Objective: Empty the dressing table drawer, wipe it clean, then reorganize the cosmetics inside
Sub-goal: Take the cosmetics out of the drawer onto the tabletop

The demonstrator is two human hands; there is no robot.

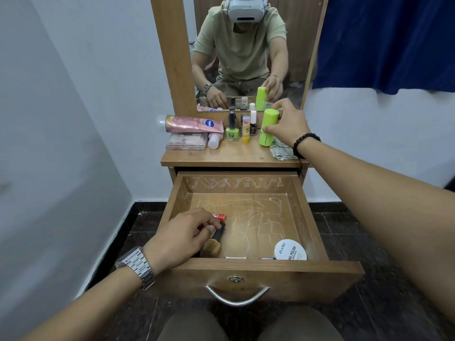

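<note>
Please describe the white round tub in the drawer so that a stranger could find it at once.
Look into the open drawer under the tabletop. In its front right corner, against the front panel, lies the white round tub. Only it bears black lettering, "zudio" and "NAIL POLISH".

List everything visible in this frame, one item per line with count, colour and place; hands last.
Drawer: one, wooden, pulled open below the tabletop.
Nail polish tub: one, white, drawer front right.
Brush: one, black with a tan head, drawer front left.
Red tube: one, in the drawer at the left fingertips.
Lotion tube: one, pink, lying on the palette, tabletop left.
Palette: one, pink, tabletop left.
White bottle: one, beside the palette.
Green polish: one, tabletop centre.
Yellow stick: one, tabletop centre.
Dark polish: one, white cap, tabletop centre.
Green bottle: one, tabletop right.
Cloth: one, pale, tabletop right edge.
Mirror: one, wood-framed, behind the tabletop.
Left hand: holding the brush.
Right hand: gripping the green bottle.
</note>
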